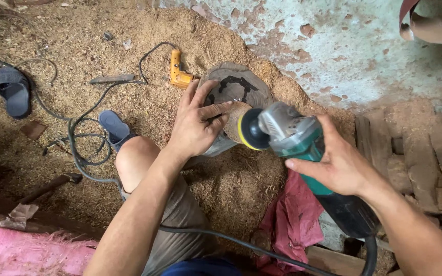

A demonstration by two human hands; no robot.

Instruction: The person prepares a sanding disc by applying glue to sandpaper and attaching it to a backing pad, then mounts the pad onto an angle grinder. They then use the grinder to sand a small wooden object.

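At the centre of the frame your left hand (196, 128) is spread and pressed over a small round wood piece (235, 118), fingers splayed, pinning it against a dark block (237, 84) that sits in the sawdust (144, 102); your right hand (341, 166) is wrapped tight round the green body of the grinder (303, 148), whose yellow-rimmed disc (251, 130) stands just beside the wood and very close to your left fingertips. That closeness is the main hazard: if the disc catches an edge, the tool could kick toward your fingers or your bare knee (134, 158) just left of it. You grip the tool with one hand only, which I judge leaves little control should it jump. The cable (221, 239) trails across the lower frame under your forearm and could snag. Loose dust all round could fly up at your eyes. Whether the disc is spinning or touching the wood I cannot tell; your hand covers most of the piece, so its shape and how it rests are hidden. The grinder's tail and switch run off behind your wrist at lower right.
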